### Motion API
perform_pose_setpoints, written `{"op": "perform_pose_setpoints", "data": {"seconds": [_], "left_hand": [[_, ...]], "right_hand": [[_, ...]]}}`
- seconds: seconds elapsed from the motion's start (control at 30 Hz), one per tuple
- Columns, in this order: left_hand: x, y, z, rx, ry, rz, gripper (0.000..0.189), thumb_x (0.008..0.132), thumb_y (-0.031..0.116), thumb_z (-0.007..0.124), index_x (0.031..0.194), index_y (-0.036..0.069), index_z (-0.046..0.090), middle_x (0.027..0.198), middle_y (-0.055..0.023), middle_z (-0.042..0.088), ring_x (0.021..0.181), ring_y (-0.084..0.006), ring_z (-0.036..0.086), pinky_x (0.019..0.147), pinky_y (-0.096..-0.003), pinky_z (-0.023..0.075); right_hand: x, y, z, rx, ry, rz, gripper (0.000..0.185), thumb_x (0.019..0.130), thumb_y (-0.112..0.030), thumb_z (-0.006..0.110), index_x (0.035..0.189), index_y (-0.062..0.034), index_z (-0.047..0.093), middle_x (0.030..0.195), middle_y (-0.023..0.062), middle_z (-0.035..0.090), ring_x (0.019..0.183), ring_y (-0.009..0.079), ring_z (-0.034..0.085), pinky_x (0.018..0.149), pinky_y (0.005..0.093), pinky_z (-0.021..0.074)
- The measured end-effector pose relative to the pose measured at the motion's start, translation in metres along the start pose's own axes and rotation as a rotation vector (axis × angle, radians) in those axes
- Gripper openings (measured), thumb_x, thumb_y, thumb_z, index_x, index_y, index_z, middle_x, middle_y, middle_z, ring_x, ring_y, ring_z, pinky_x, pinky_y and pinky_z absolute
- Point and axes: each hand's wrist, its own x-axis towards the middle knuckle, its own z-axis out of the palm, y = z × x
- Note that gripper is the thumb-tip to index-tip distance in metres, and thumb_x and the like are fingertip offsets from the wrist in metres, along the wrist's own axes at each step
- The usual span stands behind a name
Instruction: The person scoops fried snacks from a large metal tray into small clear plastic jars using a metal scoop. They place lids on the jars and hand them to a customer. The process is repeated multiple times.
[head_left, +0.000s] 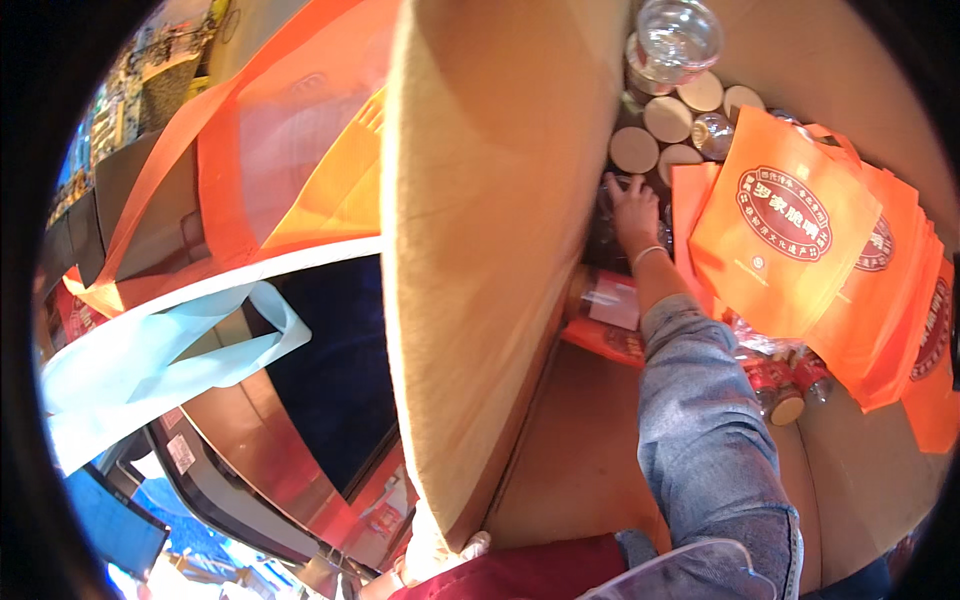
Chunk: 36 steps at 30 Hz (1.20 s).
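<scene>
My right hand (636, 208), in a denim sleeve, reaches deep into a large cardboard box. Its fingers are spread over dark, clear-walled containers; whether it grips one is hidden. Jars with round light lids (634, 150) stand just beyond it, and a clear plastic jar (679, 37) lies on top of others further up. Right of the hand, a stack of orange non-woven bags (780, 217) with printed emblems leans inside the box. Down at the bottom, my left hand (450, 546), overexposed, is at the lower end of the cardboard flap (495, 225); its grip is unclear.
Red-labelled jars (787, 382) lie below the bags, beside crumpled clear plastic. Another orange bag with handles (300, 135) and a pale blue strap (187, 345) are left of the flap. A dark screen-like panel (330, 375) and machine housings stand further left.
</scene>
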Motion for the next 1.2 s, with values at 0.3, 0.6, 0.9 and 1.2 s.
{"op": "perform_pose_setpoints", "data": {"seconds": [0.3,0.6,0.9,1.2], "left_hand": [[0.039,0.022,0.013,0.156,-0.062,0.388,0.073,0.073,0.019,0.075,0.135,-0.003,0.044,0.133,-0.0199,0.047,0.124,-0.0345,0.046,0.106,-0.0421,0.0344],[-0.077,0.052,-0.042,-0.171,-0.215,0.609,0.099,0.066,0.016,0.084,0.146,0.004,0.026,0.137,-0.0119,0.045,0.123,-0.0238,0.047,0.104,-0.0395,0.039],[-0.249,-0.08,-0.142,0.527,0.725,0.952,0.096,0.055,0.034,0.087,0.136,0.003,0.044,0.12,-0.019,0.057,0.11,-0.0367,0.056,0.095,-0.0414,0.0458],[-0.426,-0.115,-0.273,0.405,0.71,0.666,0.045,0.082,0.021,0.073,0.12,0.002,0.057,0.101,-0.0154,0.064,0.089,-0.0291,0.065,0.082,-0.0357,0.0519]], "right_hand": [[-0.126,0.085,-0.165,1.474,0.189,0.112,0.083,0.068,0.0,0.078,0.136,-0.0056,0.031,0.119,0.0131,0.048,0.106,0.0221,0.057,0.083,0.0326,0.0533],[-0.382,-0.034,-0.364,1.25,0.753,-0.809,0.094,0.068,-0.042,0.083,0.135,-0.0062,0.028,0.13,0.0204,0.039,0.118,0.0347,0.048,0.097,0.0486,0.0447],[-0.535,-0.221,-0.43,0.728,0.182,-1.427,0.096,0.069,-0.059,0.076,0.141,-0.0066,0.04,0.131,0.019,0.042,0.109,0.0358,0.055,0.088,0.0422,0.0491],[-0.58,-0.269,-0.445,1.1,0.078,-1.138,0.083,0.073,-0.041,0.07,0.139,-0.0006,0.041,0.122,0.0121,0.046,0.113,0.0236,0.048,0.099,0.0345,0.0372]]}}
